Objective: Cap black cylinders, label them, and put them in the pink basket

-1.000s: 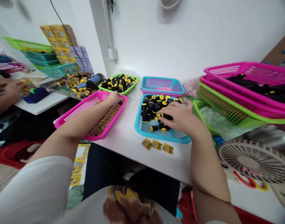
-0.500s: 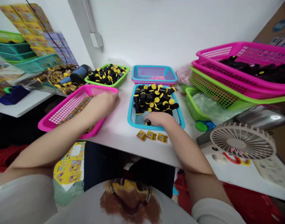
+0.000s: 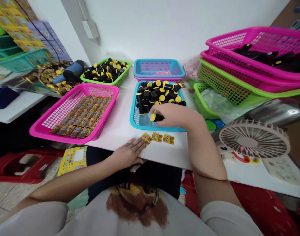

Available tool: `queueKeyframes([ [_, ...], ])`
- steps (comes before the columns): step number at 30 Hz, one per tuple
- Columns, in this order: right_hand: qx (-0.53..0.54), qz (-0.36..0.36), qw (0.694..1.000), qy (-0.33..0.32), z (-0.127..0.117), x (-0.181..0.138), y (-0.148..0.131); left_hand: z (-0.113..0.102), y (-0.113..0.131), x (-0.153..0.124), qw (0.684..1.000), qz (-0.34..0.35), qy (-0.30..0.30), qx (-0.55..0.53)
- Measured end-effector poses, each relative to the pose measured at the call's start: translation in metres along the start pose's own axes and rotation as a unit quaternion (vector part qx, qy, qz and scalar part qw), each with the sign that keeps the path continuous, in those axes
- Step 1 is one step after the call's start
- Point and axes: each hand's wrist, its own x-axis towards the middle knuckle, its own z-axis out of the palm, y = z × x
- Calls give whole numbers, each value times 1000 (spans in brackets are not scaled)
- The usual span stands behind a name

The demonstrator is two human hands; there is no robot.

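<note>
My right hand [image 3: 171, 114] grips a small black cylinder with a yellow cap [image 3: 153, 117] over the front of a blue basket [image 3: 134, 126]. Behind it in that basket lie several more of these black and yellow cylinders [image 3: 162, 93]. Flat on the white table's front edge, my left hand [image 3: 131, 150] has its fingers stretched out, the tips touching the leftmost yellow printed sticker [image 3: 146, 138]. Two more stickers [image 3: 162, 137] lie in a row to its right. A pink basket [image 3: 101, 129] on the left holds rows of wrapped cylinders [image 3: 84, 114].
A green basket [image 3: 125, 77] of black cylinders and an upper blue basket [image 3: 137, 70] stand at the back. Stacked pink baskets [image 3: 250, 77] and a fan [image 3: 253, 141] occupy the right side. A blue tool [image 3: 72, 72] rests at the back left. A red stool [image 3: 24, 167] stands below.
My left hand has left the pink basket and come down to the stickers. My right hand has risen slightly with the cylinder, whose yellow cap now shows.
</note>
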Motion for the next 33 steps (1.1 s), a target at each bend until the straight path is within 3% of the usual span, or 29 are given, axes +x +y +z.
queueKeyframes([
  [6,30,-39,998,41,-9,-20,-8,-16,23,-40,999,19,31,37],
  [11,38,-61,996,49,-12,-26,-8,-31,16,-31,995,30,77,53],
  [14,42,-55,996,59,-12,-29,-5,-34,8,-21,994,1,102,38],
  [17,46,-58,995,71,-10,-30,-1,-40,1,-15,994,-70,82,-8],
  [20,46,-58,994,80,-10,-32,3,-49,-5,-11,987,-140,7,-78],
  [23,39,-47,994,91,-14,-37,6,-61,-13,-6,971,-155,-24,-181],
  [26,21,-33,989,139,-23,-45,6,-84,-21,1,960,-124,95,-232],
  [29,-4,-16,967,253,-31,-52,5,-122,-25,16,938,-71,245,-234],
  [31,0,-10,934,357,-32,-53,5,-148,-26,33,902,-62,360,-230],
  [33,26,-16,879,475,-30,-50,8,-169,-24,53,856,-74,460,-225],
])
